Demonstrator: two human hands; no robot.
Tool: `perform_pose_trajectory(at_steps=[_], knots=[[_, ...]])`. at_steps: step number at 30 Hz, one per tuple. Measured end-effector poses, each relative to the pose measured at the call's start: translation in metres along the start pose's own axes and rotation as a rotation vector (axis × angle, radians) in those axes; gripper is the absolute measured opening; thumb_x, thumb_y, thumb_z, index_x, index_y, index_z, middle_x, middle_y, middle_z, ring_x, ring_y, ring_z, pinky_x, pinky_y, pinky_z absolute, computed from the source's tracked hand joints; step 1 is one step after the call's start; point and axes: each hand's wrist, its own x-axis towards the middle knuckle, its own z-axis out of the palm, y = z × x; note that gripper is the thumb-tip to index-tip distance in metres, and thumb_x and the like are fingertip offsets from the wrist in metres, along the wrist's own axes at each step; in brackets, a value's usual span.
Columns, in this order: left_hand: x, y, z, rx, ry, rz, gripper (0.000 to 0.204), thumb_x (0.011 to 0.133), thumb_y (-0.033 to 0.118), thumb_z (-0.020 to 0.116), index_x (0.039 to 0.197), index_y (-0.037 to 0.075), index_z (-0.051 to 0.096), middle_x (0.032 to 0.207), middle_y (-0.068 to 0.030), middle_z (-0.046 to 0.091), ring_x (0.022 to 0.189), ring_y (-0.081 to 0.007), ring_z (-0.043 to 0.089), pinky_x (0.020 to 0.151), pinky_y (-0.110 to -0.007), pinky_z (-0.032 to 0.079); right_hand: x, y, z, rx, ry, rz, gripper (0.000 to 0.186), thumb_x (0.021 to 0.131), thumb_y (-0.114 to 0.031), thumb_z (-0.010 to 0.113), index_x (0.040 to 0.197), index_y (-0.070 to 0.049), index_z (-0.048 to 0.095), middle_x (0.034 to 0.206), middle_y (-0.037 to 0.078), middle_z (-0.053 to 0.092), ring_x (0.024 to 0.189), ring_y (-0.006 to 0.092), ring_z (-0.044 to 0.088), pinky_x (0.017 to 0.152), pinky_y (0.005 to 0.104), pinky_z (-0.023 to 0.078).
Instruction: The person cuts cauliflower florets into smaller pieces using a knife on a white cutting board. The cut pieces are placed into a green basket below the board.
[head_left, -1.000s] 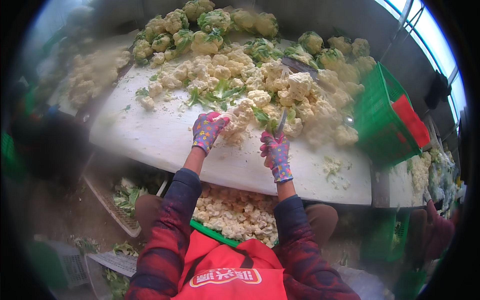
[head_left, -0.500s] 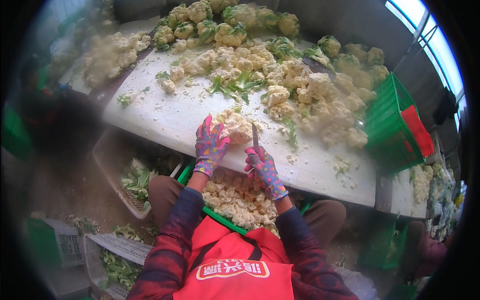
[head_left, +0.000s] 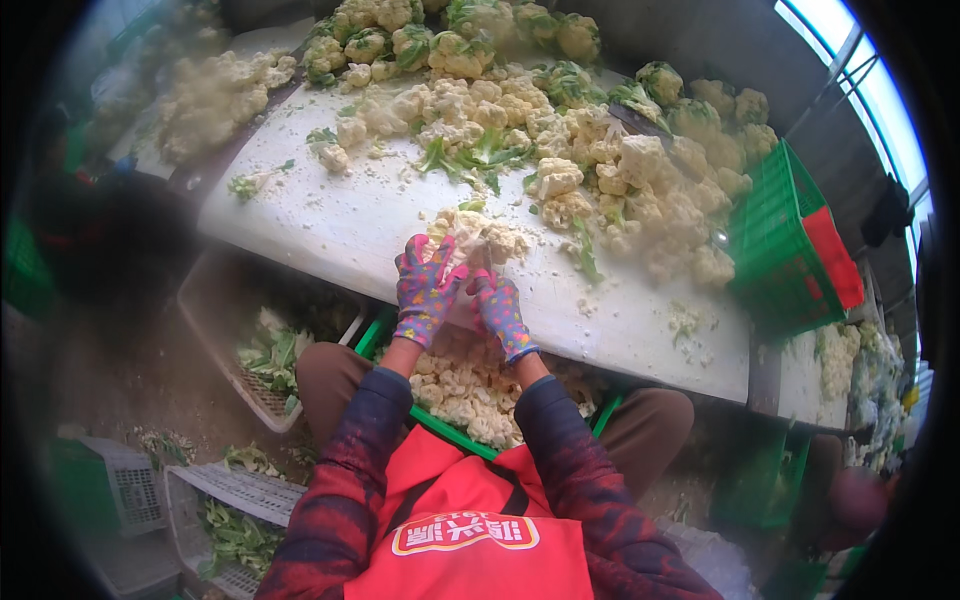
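Observation:
A pale cauliflower head (head_left: pixel 500 240) lies at the near edge of the white table (head_left: pixel 300 225). My left hand (head_left: pixel 426 290), in a flowered glove with pink fingertips, grips its left side with curled fingers. Close beside it, my right hand (head_left: pixel 502 312) is closed round a knife (head_left: pixel 487 257). The blade shows only in part against the cauliflower; the handle is hidden in the glove. Below both hands, between my knees, a green crate (head_left: pixel 448 434) holds many cut florets (head_left: pixel 470 395).
Loose cauliflower pieces (head_left: pixel 590 140) and leafy heads (head_left: pixel 460 52) are heaped across the table's far side. A green crate with a red cloth (head_left: pixel 832 258) stands at the right. At lower left are a pale crate of leaves (head_left: pixel 240 375) and another white crate (head_left: pixel 235 492).
My right hand has moved left with the knife, bringing the blade from beside the cauliflower onto it. My left hand still grips the cauliflower.

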Motion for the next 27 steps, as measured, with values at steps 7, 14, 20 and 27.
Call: perform_pose_trajectory(at_steps=[7,14,20,27], knots=[[-0.013,-0.014,0.008,-0.098,0.005,-0.079,0.052,0.092,0.038,0.072,0.14,0.02,0.064,0.142,-0.0176,0.045,0.123,-0.038,0.048,0.102,-0.046,0.047,-0.013,-0.026,0.0,0.02,-0.104,0.005,0.044,0.105,-0.045,0.052,0.089,-0.005,0.061,0.06,0.001,0.05,0.043,0.0131,0.046,0.037,0.0328,0.038],[-0.016,-0.014,0.013,-0.12,-0.016,-0.064,0.054,0.095,0.041,0.069,0.142,0.017,0.061,0.14,-0.0195,0.045,0.12,-0.0402,0.048,0.102,-0.048,0.046,-0.007,-0.039,-0.002,-0.32,-0.036,0.124,0.037,0.103,-0.038,0.053,0.087,-0.005,0.06,0.061,0.002,0.05,0.044,0.0133,0.046,0.039,0.0301,0.036],[-0.022,-0.02,0.013,-0.167,0.004,-0.039,0.055,0.095,0.037,0.07,0.145,0.016,0.059,0.145,-0.0188,0.043,0.126,-0.0397,0.046,0.106,-0.047,0.044,-0.004,-0.019,0.001,0.049,-0.138,0.09,0.034,0.103,-0.037,0.057,0.089,-0.006,0.062,0.064,0.0,0.055,0.047,0.0113,0.049,0.041,0.0282,0.041],[-0.028,-0.024,0.026,-0.424,0.042,-0.079,0.055,0.097,0.031,0.067,0.149,0.018,0.055,0.148,-0.0175,0.041,0.132,-0.0373,0.044,0.11,-0.045,0.041,0.0,-0.006,-0.004,0.211,-0.345,0.127,0.033,0.105,-0.036,0.055,0.093,-0.006,0.065,0.069,-0.002,0.059,0.049,0.0076,0.049,0.042,0.0267,0.042]])
